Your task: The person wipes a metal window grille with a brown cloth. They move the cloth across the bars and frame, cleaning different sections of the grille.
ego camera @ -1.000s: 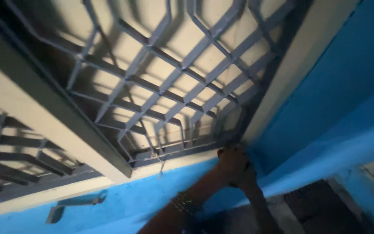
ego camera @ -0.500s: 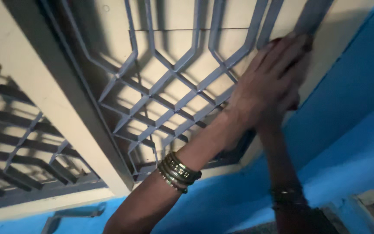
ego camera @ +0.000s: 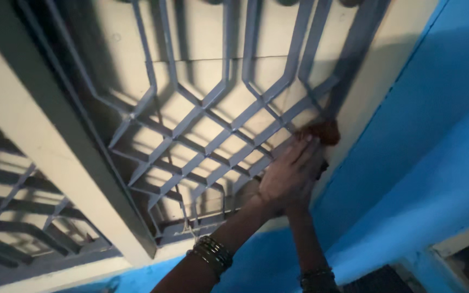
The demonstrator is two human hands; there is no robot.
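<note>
Grillwork (ego camera: 207, 108) of grey-painted flat metal bars, bent into angular, honeycomb-like shapes, is seen fixed across a cream window panel, its shadows thrown on the surface behind. A reddish-brown cloth (ego camera: 321, 131) is pressed against the lower right corner of the grille, just beside the grey frame bar and the cream jamb (ego camera: 386, 70). The left hand (ego camera: 289, 171) is laid flat over the bars with fingers stretched out together, fingertips touching the cloth. The right hand (ego camera: 313, 176) is largely hidden beneath the left; whether it is closed on the cloth cannot be told. Bangles (ego camera: 211, 255) are worn on the left wrist. A blue wall (ego camera: 435, 135) is seen to the right.
</note>
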